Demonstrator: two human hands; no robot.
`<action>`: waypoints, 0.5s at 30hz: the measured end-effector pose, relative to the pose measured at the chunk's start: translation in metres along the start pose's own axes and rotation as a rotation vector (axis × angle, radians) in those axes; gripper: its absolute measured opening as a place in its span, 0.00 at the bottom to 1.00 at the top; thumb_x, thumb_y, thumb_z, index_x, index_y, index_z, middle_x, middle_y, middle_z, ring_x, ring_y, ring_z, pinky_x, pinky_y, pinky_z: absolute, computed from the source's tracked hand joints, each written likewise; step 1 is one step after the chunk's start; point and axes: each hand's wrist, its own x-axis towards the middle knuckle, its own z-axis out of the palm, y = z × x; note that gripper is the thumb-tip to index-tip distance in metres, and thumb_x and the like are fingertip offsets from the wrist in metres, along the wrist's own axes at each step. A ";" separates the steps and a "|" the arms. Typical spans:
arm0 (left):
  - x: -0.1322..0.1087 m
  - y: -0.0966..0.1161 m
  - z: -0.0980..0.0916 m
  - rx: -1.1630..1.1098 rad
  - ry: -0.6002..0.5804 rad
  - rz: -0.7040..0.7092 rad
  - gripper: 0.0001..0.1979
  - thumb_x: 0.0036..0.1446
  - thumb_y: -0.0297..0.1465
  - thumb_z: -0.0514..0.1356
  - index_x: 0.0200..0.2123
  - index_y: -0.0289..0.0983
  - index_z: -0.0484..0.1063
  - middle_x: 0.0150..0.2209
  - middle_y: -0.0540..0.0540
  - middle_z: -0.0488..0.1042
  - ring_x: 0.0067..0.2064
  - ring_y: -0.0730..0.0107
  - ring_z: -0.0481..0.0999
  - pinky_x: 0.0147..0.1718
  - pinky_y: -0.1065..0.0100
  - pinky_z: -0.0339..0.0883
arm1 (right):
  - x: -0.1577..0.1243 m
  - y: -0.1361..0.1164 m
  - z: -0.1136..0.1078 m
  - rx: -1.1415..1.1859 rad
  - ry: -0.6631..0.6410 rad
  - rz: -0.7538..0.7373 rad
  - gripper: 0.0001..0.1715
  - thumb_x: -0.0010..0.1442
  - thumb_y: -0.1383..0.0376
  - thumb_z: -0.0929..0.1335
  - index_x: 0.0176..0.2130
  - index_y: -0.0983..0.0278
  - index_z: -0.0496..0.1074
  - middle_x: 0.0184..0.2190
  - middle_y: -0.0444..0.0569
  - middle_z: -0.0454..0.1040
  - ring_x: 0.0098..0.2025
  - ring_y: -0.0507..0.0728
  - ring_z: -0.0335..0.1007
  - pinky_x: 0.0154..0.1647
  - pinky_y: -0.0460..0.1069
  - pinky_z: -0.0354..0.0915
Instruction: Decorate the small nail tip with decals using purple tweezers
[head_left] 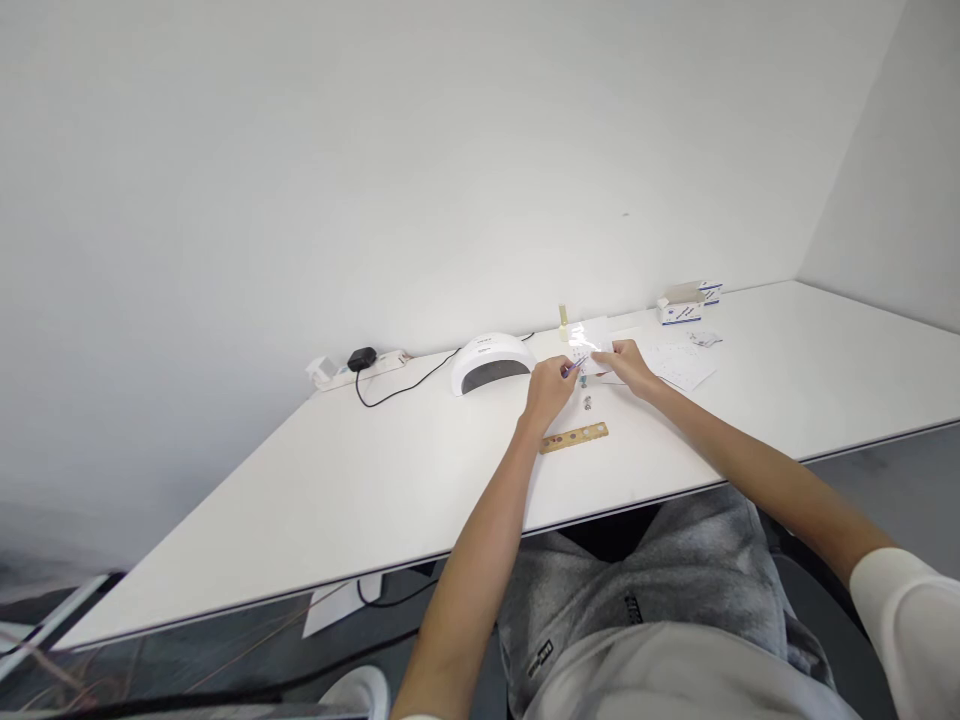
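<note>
My left hand [551, 387] is closed on a slim purple tool that looks like tweezers [574, 367]. Its tip points at a shiny, see-through sheet [588, 338] with small marks on it. My right hand [631, 364] pinches that sheet by its right side and holds it up off the table. Below the hands lies a gold-coloured strip [574, 437] with several small round pieces along it. Between the strip and the sheet are some small shiny pieces [587, 402], too small to name.
A white arched lamp [491, 362] stands left of my hands. Farther left, a black adapter [362, 359] sits on a power strip [386, 364], its cable crossing the table. Printed sheets [679, 365] lie at the right, near an opened small box [681, 305] by the wall.
</note>
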 end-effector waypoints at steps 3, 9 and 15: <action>0.000 0.000 0.000 0.043 0.015 0.012 0.08 0.56 0.30 0.57 0.26 0.36 0.72 0.28 0.47 0.74 0.30 0.69 0.69 0.32 0.68 0.61 | 0.001 0.001 0.001 -0.021 -0.007 -0.009 0.05 0.47 0.67 0.69 0.22 0.67 0.71 0.25 0.48 0.75 0.28 0.53 0.72 0.27 0.46 0.70; 0.000 -0.001 -0.001 0.116 0.030 0.022 0.08 0.57 0.30 0.57 0.26 0.36 0.72 0.29 0.46 0.74 0.32 0.68 0.69 0.34 0.67 0.61 | 0.002 0.001 0.001 -0.064 0.001 -0.031 0.05 0.47 0.67 0.70 0.23 0.68 0.72 0.25 0.49 0.76 0.28 0.54 0.72 0.26 0.46 0.70; -0.001 0.001 -0.001 0.119 -0.011 -0.005 0.08 0.57 0.30 0.57 0.26 0.36 0.72 0.29 0.45 0.74 0.32 0.67 0.69 0.33 0.66 0.60 | 0.001 0.001 0.001 -0.096 0.009 -0.043 0.06 0.48 0.67 0.69 0.22 0.68 0.72 0.25 0.48 0.76 0.27 0.54 0.72 0.25 0.45 0.70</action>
